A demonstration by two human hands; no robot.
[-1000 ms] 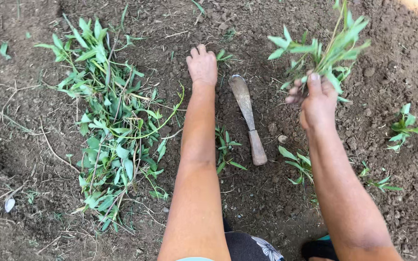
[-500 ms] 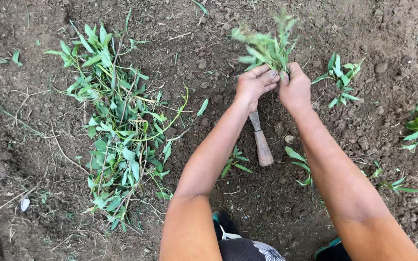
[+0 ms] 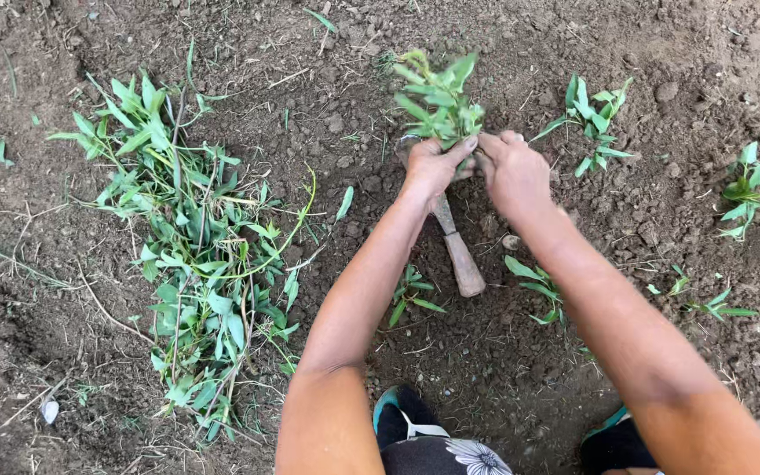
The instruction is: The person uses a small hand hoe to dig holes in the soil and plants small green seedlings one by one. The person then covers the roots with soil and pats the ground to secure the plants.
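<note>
Both my hands closed around one seedling [image 3: 440, 101], gripping low at the stem base. Left hand [image 3: 433, 167] on its left side, right hand [image 3: 514, 171] on its right, fingertips nearly meeting at the stem. Seedling: bright green, narrow pointed leaves fanning out at the top, stem base hidden by my fingers. Long axis roughly upright, tip pointing away from me toward the top of the view. It sits upper centre, on bare dark soil [image 3: 327, 114].

Trowel [image 3: 455, 246] lies on the soil just under my hands: wooden handle toward me, blade end under my left hand, long axis slightly off straight away from me. Not gripped; can't tell if my left hand touches it.

Planted seedlings to the right: one near my right hand [image 3: 595, 119], another further out [image 3: 754, 189]. Pile of loose cuttings [image 3: 182, 255] well apart on the left.
</note>
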